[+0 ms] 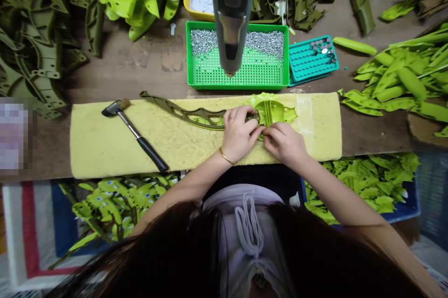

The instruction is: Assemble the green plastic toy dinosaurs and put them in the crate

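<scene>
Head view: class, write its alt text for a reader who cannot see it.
The left hand and right hand meet over a lime part and a long olive part on a yellow mat. A hammer lies left; beyond the mat sit a green tray of screws and a teal tray.

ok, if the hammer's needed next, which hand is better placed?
Left hand, I'd say: the hammer lies on that side, handle near the left forearm. The right hand would have to reach across.
</scene>
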`<move>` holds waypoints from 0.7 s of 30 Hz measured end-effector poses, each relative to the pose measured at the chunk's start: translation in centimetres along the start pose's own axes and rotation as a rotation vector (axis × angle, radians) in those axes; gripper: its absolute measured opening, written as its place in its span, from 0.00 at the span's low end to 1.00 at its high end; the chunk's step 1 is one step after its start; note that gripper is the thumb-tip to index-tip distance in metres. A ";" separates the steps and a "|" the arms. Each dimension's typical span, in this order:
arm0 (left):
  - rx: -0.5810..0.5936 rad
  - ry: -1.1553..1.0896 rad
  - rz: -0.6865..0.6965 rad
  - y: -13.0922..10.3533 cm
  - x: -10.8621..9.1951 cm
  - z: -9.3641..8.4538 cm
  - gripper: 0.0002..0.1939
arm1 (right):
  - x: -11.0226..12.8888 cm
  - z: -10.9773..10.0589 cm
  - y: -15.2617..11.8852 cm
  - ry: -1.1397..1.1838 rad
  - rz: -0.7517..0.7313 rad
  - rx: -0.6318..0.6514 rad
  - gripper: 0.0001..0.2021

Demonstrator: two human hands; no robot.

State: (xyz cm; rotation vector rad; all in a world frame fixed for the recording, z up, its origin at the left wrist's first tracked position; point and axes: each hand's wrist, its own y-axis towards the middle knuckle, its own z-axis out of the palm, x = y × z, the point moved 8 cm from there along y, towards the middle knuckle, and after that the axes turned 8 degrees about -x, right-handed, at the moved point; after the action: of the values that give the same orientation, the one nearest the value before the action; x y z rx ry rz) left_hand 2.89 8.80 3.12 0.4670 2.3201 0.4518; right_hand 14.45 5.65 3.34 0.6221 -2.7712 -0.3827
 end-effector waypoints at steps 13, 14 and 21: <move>0.047 -0.008 0.059 1.0 0.8 -1.3 0.10 | 0.3 0.8 1.2 0.243 0.168 0.138 0.04; 0.048 -0.018 0.078 1.0 0.7 -1.5 0.09 | 0.2 0.3 1.3 0.269 0.179 0.144 0.04; -0.039 -0.084 0.114 0.9 0.3 -2.6 0.06 | -9.8 -4.1 15.2 0.286 0.351 -0.162 0.10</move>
State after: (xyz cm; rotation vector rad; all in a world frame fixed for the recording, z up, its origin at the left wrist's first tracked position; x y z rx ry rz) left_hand 1.00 9.22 5.08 0.5905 2.2074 0.5216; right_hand 18.57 22.45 9.89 0.1323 -2.4773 -0.3985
